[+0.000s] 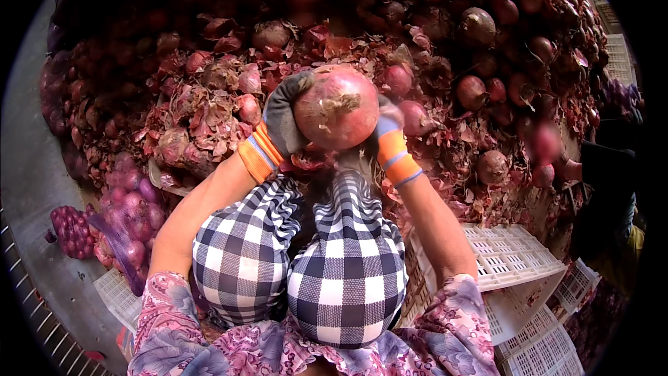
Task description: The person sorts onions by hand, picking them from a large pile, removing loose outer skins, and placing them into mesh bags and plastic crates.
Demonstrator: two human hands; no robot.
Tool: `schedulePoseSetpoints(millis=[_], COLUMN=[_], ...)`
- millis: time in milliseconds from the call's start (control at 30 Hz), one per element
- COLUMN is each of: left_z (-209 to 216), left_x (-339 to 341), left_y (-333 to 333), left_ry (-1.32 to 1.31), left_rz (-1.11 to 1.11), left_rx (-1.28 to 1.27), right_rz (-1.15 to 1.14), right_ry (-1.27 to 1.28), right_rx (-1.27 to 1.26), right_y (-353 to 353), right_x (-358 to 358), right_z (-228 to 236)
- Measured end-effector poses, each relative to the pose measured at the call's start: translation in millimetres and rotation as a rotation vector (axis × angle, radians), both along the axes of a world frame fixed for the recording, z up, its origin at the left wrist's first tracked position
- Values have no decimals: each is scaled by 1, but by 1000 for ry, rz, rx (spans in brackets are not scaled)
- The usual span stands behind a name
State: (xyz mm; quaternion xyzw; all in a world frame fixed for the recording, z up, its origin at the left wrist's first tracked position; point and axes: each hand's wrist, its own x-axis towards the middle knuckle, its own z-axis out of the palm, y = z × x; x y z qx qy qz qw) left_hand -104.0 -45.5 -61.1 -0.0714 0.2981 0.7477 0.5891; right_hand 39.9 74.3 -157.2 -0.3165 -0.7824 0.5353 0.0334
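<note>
A large red onion [337, 108] with a dry, pale root tuft is held up over my knees. My left hand [284, 115], in a dark grey glove with an orange cuff, is closed around the onion's left side. On its right side is my right hand [387, 117], in a glove with a similar orange cuff. That hand is smeared by motion and its fingers are partly hidden, so their grip cannot be made out. Loose skins [216, 108] and more red onions [415, 118] lie just beyond my hands.
A big heap of red onions [476, 26] rises ahead and to the right. Purple net bags of onions [132, 212] stand at the left on a grey floor [42, 216]. White plastic crates [511, 257] are at my right. Two blurred onions show over the heap.
</note>
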Motion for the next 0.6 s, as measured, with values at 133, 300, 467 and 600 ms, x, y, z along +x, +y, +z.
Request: schedulePoseSetpoints(millis=[133, 300, 467, 600], left_z=[-10, 8, 27, 37], left_x=[-14, -2, -3, -1], left_y=[-15, 5, 16, 20], left_ry=[-111, 350, 774, 751], left_rz=[22, -28, -402, -646], left_rx=[16, -67, -492, -672], right_rz=[278, 97, -270, -27], right_ry=[-282, 430, 503, 419], right_rx=[-4, 31, -430, 461], right_y=[7, 4, -7, -6], right_x=[39, 11, -1, 18], right_z=[22, 117, 112, 81])
